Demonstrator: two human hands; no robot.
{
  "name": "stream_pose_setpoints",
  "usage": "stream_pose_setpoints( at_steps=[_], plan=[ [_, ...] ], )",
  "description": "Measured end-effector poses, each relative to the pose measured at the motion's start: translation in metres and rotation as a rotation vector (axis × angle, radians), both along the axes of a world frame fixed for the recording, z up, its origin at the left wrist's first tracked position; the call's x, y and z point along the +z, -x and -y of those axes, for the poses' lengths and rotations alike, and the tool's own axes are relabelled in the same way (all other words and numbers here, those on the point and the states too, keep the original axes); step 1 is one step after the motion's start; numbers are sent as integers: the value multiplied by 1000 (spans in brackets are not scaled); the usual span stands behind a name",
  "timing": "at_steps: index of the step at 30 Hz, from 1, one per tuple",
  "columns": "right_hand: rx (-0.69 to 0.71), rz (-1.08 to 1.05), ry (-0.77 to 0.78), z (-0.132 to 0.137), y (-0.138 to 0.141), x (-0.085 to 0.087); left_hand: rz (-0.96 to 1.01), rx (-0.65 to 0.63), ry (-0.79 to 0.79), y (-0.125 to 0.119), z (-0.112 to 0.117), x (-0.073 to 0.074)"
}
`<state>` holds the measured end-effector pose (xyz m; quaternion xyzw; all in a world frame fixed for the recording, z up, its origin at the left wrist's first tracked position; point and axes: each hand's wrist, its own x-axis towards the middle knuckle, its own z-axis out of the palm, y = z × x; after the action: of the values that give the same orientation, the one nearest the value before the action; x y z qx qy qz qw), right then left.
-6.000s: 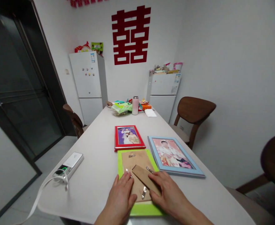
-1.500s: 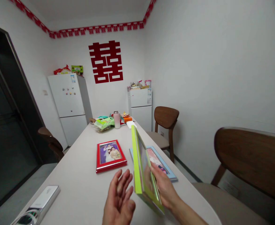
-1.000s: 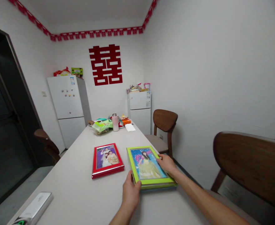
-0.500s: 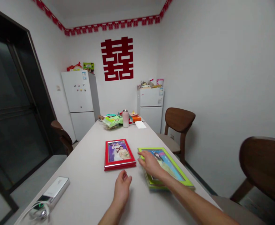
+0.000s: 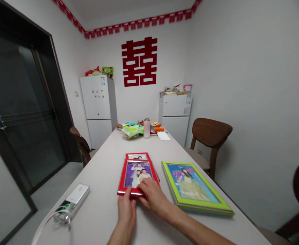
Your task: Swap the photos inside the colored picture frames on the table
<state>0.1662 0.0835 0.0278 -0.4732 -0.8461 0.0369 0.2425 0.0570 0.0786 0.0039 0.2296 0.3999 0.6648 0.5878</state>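
Note:
A red picture frame (image 5: 138, 175) with a photo of several people is gripped along its near edge by both my hands. My left hand (image 5: 127, 207) closes on the near left part, thumb on top. On the near right corner, my right hand (image 5: 153, 195) has its fingers curled over the front and its thumb low at the edge. Behind and partly under this frame lies a second red picture frame (image 5: 144, 156), of which the far strip shows. To the right, a larger green picture frame (image 5: 217, 195) with a figure in a pale dress rests on at least one other frame.
A silver power bank (image 5: 75, 197) with a white cable lies at the left table edge. Farther back stand a pink bottle (image 5: 146, 128), a green bag (image 5: 133, 131) and white paper (image 5: 163, 136). Wooden chairs (image 5: 210, 133) flank the table (image 5: 106, 170).
My right hand has left the green frame for the red one, and both hands now hold it. The top red frame has slid nearer me, uncovering the one beneath. The view has turned left.

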Motion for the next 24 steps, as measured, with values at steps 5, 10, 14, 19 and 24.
stream_pose_setpoints(
  at_steps=[5,10,14,19,24],
  plan=[
    [36,-488,147,25,-1,16,-116,32,-123,6,41,22],
    [-86,-1160,417,45,-4,35,-650,16,-343,12,82,25],
    [-14,-1513,645,75,-15,42,-1120,114,-840,15,101,14],
    [-54,-1478,809,92,-31,20,-1690,56,-1342,18,107,-3],
    [-119,-1131,695,79,-40,-15,-1698,-97,-1266,8,111,-24]
  ],
)
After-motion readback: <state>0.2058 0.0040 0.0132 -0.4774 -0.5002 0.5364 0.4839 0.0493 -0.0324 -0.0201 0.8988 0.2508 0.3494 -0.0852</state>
